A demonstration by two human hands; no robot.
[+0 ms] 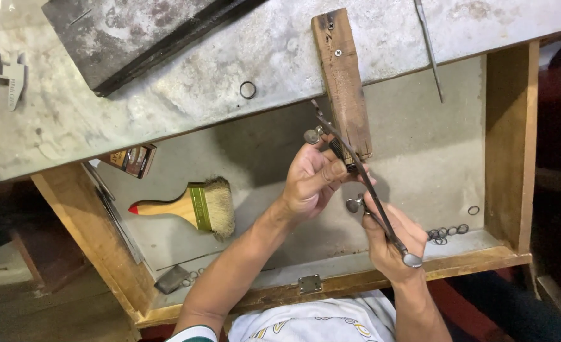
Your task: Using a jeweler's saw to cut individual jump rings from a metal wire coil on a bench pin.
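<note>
Jeweller's saw frame [356, 171] at frame centre, against wooden bench pin [343, 82] | your right hand [391, 237] grips its handle, left hand [312, 180] pinches something small at the blade | risk: tilting could snap the blade, nick fingertips.

Bench pin [342, 82]: bare wood, worn and darkened, rough grain, metal screw heads. Saw frame [362, 183]: dark, dull metal with brighter metal thumbscrews. Bench top [166, 101]: grey, matt, blotched and scratched. Drawer [508, 145]: unfinished wooden walls, matt grey lining. Paintbrush [192, 208]: smooth wooden handle, glossy red tip, brass-coloured metal ferrule, pale frayed bristles. Rings [448, 233]: thin dark metal.
</note>
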